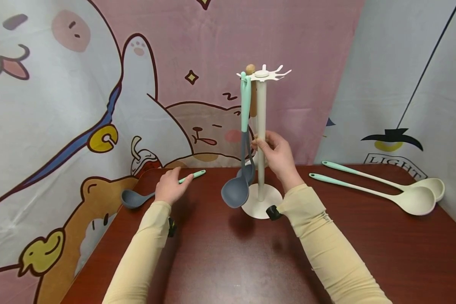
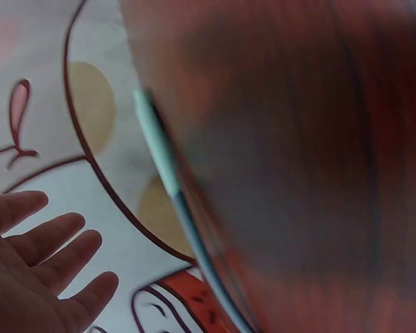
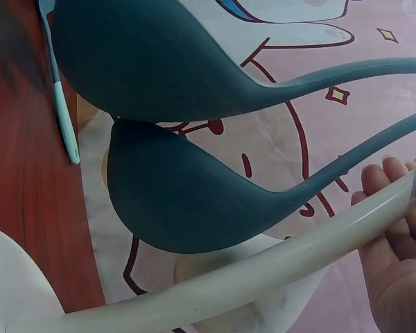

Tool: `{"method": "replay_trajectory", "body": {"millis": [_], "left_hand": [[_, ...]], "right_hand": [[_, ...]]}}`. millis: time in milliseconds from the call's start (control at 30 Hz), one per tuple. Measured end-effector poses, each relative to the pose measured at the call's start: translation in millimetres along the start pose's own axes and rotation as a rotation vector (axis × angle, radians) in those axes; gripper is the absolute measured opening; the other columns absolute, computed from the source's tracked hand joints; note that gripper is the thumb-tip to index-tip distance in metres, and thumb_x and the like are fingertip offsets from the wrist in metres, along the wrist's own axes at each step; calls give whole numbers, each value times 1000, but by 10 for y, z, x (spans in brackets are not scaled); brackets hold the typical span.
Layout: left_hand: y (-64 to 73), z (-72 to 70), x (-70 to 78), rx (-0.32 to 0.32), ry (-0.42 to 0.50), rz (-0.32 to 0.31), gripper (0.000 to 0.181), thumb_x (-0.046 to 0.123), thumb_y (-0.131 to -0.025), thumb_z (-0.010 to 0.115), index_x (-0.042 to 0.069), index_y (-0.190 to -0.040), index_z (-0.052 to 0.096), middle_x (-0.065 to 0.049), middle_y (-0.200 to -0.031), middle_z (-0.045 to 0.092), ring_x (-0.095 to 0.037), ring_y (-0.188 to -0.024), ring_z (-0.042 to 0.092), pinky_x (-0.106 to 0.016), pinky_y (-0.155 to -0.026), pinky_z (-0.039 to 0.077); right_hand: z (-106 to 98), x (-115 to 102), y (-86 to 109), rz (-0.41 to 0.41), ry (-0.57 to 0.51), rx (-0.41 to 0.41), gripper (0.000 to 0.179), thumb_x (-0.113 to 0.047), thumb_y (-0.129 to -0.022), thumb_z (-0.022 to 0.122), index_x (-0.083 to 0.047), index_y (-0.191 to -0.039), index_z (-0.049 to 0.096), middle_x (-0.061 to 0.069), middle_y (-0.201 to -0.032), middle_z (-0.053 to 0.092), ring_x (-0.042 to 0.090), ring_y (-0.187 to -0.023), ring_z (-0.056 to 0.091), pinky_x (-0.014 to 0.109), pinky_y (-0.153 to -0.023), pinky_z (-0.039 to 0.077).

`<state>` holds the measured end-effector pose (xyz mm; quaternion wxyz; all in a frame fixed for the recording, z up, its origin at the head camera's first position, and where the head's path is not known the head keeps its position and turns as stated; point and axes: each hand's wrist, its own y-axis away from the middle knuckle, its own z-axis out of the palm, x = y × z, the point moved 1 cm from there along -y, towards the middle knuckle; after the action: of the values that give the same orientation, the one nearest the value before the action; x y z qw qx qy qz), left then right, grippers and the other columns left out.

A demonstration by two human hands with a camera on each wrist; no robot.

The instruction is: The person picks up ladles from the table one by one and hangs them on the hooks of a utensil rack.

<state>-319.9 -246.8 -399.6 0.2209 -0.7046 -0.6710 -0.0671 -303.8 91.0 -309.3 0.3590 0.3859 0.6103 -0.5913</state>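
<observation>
My left hand (image 1: 171,185) reaches over a grey ladle (image 1: 134,198) with a mint handle, which lies at the table's left back edge. In the left wrist view its fingers are spread beside the mint handle (image 2: 156,139), apart from it. My right hand (image 1: 279,156) grips the white post (image 1: 261,126) of an upright utensil stand, thumb in front and fingers behind. Two grey ladles (image 1: 235,192) with mint handles hang from the stand's left hooks. Behind them hangs a utensil with a wooden handle (image 1: 253,99), its lower part mostly hidden; a pale bowl (image 3: 270,305) shows behind the post.
Two cream ladles (image 1: 416,200) with mint handle ends lie side by side on the right of the dark red table (image 1: 220,261). White hooks (image 1: 283,74) stick out at the stand's top right. A cartoon-printed cloth (image 1: 296,38) hangs close behind the table.
</observation>
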Motion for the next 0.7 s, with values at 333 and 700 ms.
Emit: {"method": "replay_trajectory", "body": {"millis": [333,700], "left_hand": [[9,71,-367,-62,-57,-75,85,67,-96,40,0,-148,38,-27,-143,44,-48,-127,43,-66,-99,35],[-34,71,-659,-130,-118,-116,100,79,-91,30,1,-154,27,-30,-149,34,-52,-132,35,-69,-99,31]], "right_hand": [[21,12,11,12,27,32,32,-19,-100,62,5,-122,62,23,-109,68,31,-103,68,40,-95,50],[17,30,11,-5,22,47,31,-18,-99,63,4,-122,62,21,-108,68,31,-101,69,40,-93,51]]}}
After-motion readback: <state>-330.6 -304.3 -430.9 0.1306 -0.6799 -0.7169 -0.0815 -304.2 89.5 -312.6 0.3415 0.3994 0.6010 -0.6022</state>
